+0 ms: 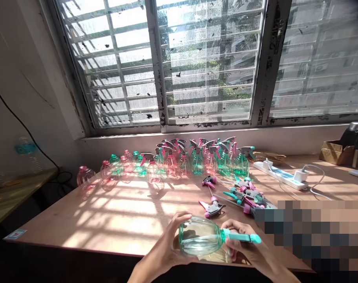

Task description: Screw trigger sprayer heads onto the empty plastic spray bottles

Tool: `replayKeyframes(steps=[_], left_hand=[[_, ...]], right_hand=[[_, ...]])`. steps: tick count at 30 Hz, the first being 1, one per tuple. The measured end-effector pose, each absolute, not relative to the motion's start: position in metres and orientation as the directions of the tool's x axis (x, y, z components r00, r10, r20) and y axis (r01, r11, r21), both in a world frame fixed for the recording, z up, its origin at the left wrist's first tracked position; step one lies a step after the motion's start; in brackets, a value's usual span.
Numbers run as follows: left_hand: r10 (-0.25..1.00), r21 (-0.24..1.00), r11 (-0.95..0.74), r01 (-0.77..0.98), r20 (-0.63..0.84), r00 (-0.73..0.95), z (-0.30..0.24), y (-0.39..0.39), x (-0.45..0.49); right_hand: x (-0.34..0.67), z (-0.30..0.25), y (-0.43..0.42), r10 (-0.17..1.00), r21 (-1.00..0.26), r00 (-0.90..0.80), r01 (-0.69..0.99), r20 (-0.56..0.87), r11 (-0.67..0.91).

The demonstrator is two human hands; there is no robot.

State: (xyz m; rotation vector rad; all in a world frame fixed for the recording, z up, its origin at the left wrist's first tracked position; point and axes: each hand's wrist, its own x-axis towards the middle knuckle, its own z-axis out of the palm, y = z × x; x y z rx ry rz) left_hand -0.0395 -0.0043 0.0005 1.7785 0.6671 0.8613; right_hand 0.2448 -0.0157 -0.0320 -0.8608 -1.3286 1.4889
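A clear green spray bottle [198, 236] lies sideways between both hands above the near edge of the wooden table [123, 216]. My left hand [167, 243] wraps round the bottle's body. My right hand [243, 247] grips the teal trigger head [240, 237] at the bottle's neck. Loose pink and teal trigger heads [240, 194] lie in a pile just beyond my right hand. One pink and grey trigger head [212, 208] lies nearest the bottle.
Several pink and green spray bottles [179, 161] stand in rows at the back under the window, some without heads [108, 173]. A white power strip [280, 175] with plugs and a cardboard box [336, 151] sit at the right. A blurred patch covers the lower right.
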Motion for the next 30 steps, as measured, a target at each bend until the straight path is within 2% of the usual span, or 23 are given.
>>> replayKeyframes(steps=[3, 5, 9, 12, 15, 17, 20, 24, 30], left_hand=[[0.774, 0.92, -0.382, 0.091, 0.264, 0.575, -0.002, -0.007, -0.041], [0.796, 0.886, -0.424, 0.185, 0.268, 0.543, 0.0, -0.008, -0.043], [0.778, 0.671, -0.6, 0.436, 0.364, 0.512, 0.014, -0.009, -0.043], [0.732, 0.545, -0.679, 0.491, 0.449, 0.513, 0.022, -0.002, -0.043], [0.76, 0.593, -0.65, 0.476, 0.483, 0.436, 0.02, 0.017, -0.045], [0.778, 0.621, -0.627, 0.47, 0.482, 0.403, 0.016, 0.037, -0.049], [0.809, 0.667, -0.587, 0.458, 0.46, 0.367, 0.018, 0.071, -0.054], [0.797, 0.708, -0.586, 0.394, 0.415, 0.439, 0.033, 0.1, -0.05], [0.764, 0.776, -0.58, 0.249, 0.411, 0.498, 0.036, 0.083, -0.031]], right_hand=[[0.242, -0.029, -0.015, 0.942, -0.982, -0.333, -0.189, 0.036, -0.029], [0.239, -0.02, -0.017, 0.948, -0.986, -0.316, -0.169, 0.045, -0.009], [0.224, 0.018, -0.016, 0.969, -0.982, -0.186, -0.12, 0.165, 0.144], [0.203, 0.05, -0.003, 0.941, -0.972, -0.243, -0.068, 0.235, 0.225], [0.18, 0.069, 0.017, 0.904, -0.944, -0.286, -0.181, 0.318, 0.275], [0.169, 0.074, 0.024, 0.896, -0.916, -0.232, -0.236, 0.378, 0.325], [0.161, 0.072, 0.018, 0.888, -0.895, -0.15, -0.182, 0.435, 0.408], [0.16, 0.066, 0.002, 0.868, -0.887, -0.19, -0.049, 0.459, 0.458], [0.156, 0.051, 0.019, 0.853, -0.88, -0.22, -0.085, 0.474, 0.467]])
